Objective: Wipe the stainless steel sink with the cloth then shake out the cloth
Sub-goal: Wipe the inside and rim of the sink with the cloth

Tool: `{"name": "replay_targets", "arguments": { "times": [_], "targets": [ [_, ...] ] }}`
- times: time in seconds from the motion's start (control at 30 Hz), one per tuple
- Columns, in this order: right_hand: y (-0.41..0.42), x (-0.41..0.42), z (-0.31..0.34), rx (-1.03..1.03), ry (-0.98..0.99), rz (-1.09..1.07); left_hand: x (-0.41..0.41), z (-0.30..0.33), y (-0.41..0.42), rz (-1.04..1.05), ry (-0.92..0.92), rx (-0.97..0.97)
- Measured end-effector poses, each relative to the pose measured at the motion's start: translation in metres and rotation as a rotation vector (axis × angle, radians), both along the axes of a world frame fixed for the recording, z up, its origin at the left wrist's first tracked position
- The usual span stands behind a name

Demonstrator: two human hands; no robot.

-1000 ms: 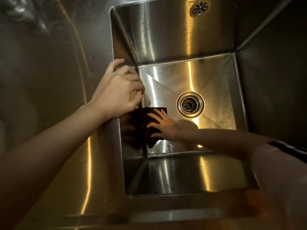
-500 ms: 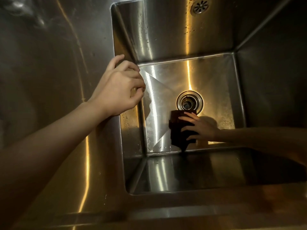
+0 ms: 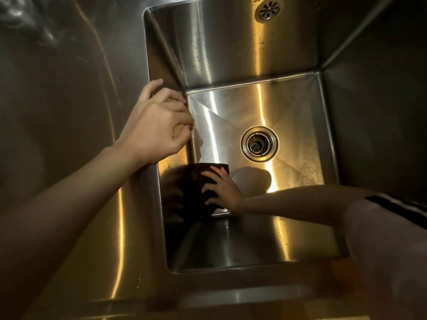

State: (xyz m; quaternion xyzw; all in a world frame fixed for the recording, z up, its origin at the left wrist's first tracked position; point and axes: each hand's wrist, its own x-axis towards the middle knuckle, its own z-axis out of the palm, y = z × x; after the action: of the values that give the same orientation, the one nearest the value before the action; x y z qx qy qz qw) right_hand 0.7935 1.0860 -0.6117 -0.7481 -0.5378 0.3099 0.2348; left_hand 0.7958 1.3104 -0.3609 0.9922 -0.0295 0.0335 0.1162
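Observation:
A deep stainless steel sink [image 3: 233, 54] fills the view. On its floor, in the near left corner, lies a dark brown cloth [image 3: 198, 179]. My right hand [image 3: 223, 189] is flat on the cloth with fingers spread, pressing it against the floor next to the left wall. My left hand [image 3: 157, 125] rests on the sink's left rim, fingers curled over the edge with nothing in them. The left wall mirrors the cloth as a dark patch.
A round drain [image 3: 259, 143] sits in the middle of the sink floor, up and to the right of the cloth. An overflow grille [image 3: 268, 9] is high on the back wall. A steel counter [image 3: 69, 93] stretches to the left. Water drops speckle the floor.
My right hand has slid the cloth left along the sink floor, from just below the drain back to the near left corner. The left hand stays on the rim.

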Motion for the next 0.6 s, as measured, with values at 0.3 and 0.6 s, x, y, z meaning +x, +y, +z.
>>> {"name": "replay_targets", "arguments": {
  "times": [0.3,0.6],
  "targets": [
    [-0.085,0.062,0.000,-0.073,-0.104,0.200,0.001,0.004,-0.002,-0.009,0.011,0.019],
    [-0.144,0.111,0.019,-0.133,-0.382,0.250,0.001,0.006,-0.002,-0.007,0.020,0.006]
  ]
}}
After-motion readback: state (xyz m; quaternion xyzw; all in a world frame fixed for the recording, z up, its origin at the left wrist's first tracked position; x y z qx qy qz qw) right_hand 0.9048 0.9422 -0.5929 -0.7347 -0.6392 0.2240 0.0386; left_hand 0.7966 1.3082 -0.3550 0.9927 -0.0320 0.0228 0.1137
